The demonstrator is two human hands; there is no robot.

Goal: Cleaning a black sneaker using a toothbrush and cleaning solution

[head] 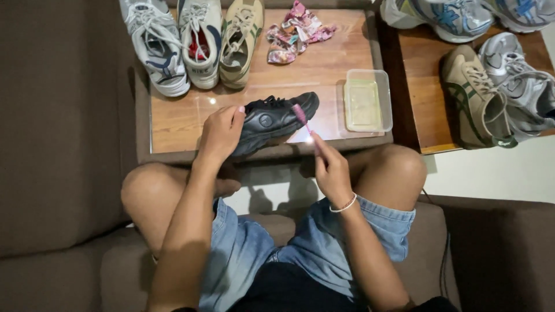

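Left hand: your left hand has its grip closed around the heel of the black shoe, thumb on top.
Black shoe: smooth, matte, rounded at the toe, lying on its side at the near edge of the desk, toe pointing right.
Right hand: your right hand pinches the thin pink toothbrush, its bristled head touching the shoe's toe.
Desk: glossy wood grain.
Tub: a clear rectangular plastic tub just right of the shoe.
Cloth: a crumpled patterned cloth farther back.
Sneakers: three laced mesh sneakers upper left.
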